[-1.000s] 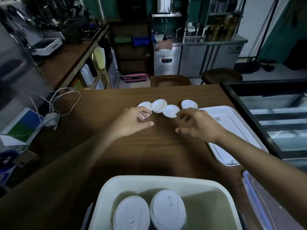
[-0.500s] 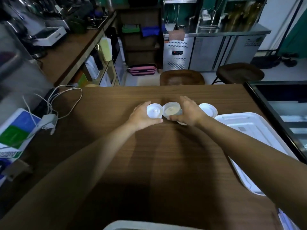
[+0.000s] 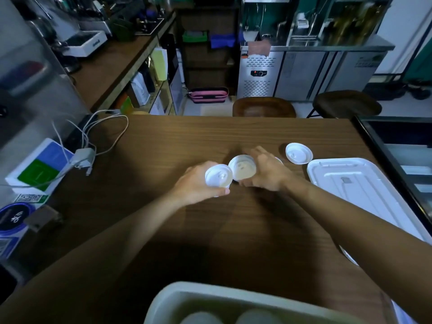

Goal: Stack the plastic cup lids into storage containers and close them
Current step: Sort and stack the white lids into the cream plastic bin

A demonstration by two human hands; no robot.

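Left-hand lid (image 3: 218, 177): raised off the table (image 3: 187, 136) at mid-centre, flat face toward the camera; tilted, probably to nest with its neighbour.
Right-hand lid (image 3: 242, 167): hollow side up, rim touching the left-hand lid; apparently being paired into a stack.
Left hand (image 3: 195, 183): fingers and thumb curled round the rim of its lid, gripping it.
Right hand (image 3: 266, 171): fingers curled over the far edge of its lid, holding it from the side.
Loose lid (image 3: 299, 153): flat on the table, just beyond the right hand, beside the container cover; not yet gathered.
Storage container (image 3: 163, 300): open, at the near table edge, likely kept close for a short carry.
Container cover (image 3: 350, 183): lying flat at the right, off the box, presumably set aside until filling ends.
Hidden or unclear: white sliver behind the right knuckles, possibly another lid, cannot tell; container contents blurred and cut off at the bottom edge, two pale rounds only; right fingertips concealed behind the lid.
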